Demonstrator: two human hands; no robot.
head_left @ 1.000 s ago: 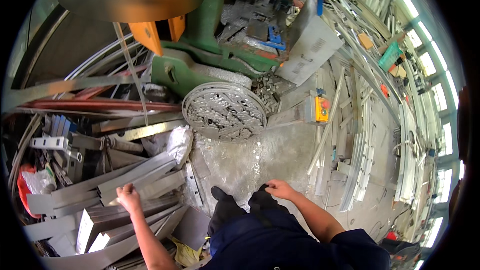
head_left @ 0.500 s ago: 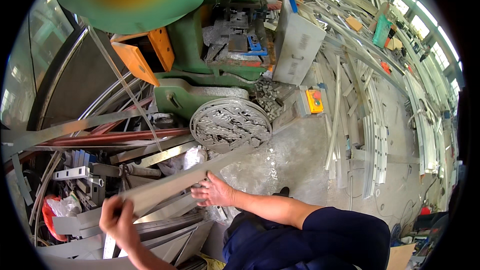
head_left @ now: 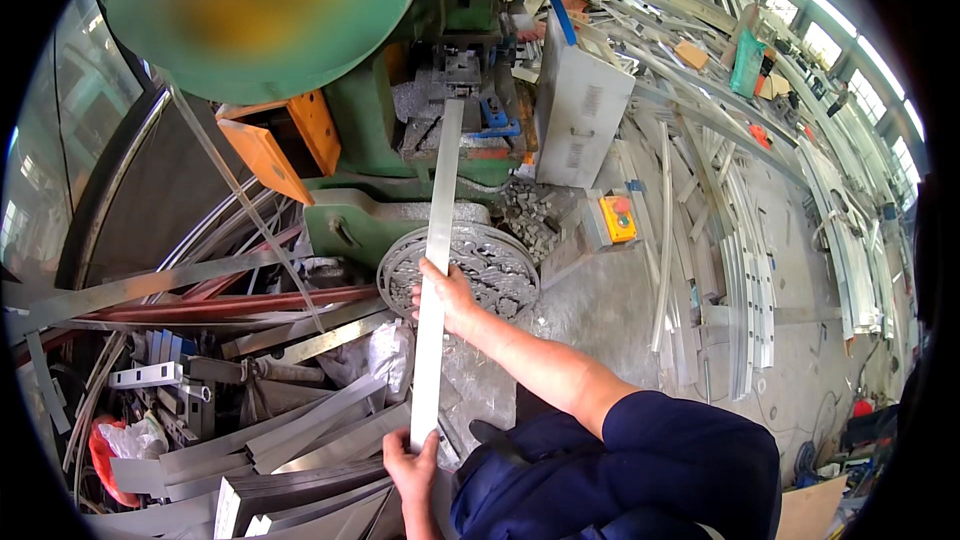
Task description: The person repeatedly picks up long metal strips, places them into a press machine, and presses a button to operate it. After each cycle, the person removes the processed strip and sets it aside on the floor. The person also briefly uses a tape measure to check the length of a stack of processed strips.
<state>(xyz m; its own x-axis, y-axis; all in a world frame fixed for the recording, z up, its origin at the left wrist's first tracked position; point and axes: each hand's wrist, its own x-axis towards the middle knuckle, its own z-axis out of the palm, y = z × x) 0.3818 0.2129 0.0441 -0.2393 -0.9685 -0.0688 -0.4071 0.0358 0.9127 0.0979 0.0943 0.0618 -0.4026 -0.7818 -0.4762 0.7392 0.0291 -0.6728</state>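
Both hands are on the strip [head_left: 439,230], a long flat metal one pointing pretty much straight away from the body. The left hand [head_left: 412,470] has the near end gripped between thumb and fingers, and the right hand [head_left: 447,297] is clamped on it farther up, reaching in from the right. The far end shows in front of the bed of the green press [head_left: 358,125], just left of a blue part [head_left: 494,113]; honestly can't tell if it's touching anything there. Its middle crosses above a scrap-covered disc [head_left: 497,275]. Near left there's a messy stack [head_left: 305,495] of metal pieces. Right of the press sits a grey box [head_left: 588,110], with a yellow control box [head_left: 618,220] nearer than that, and way more metal lengths [head_left: 752,315] are lying on the right.
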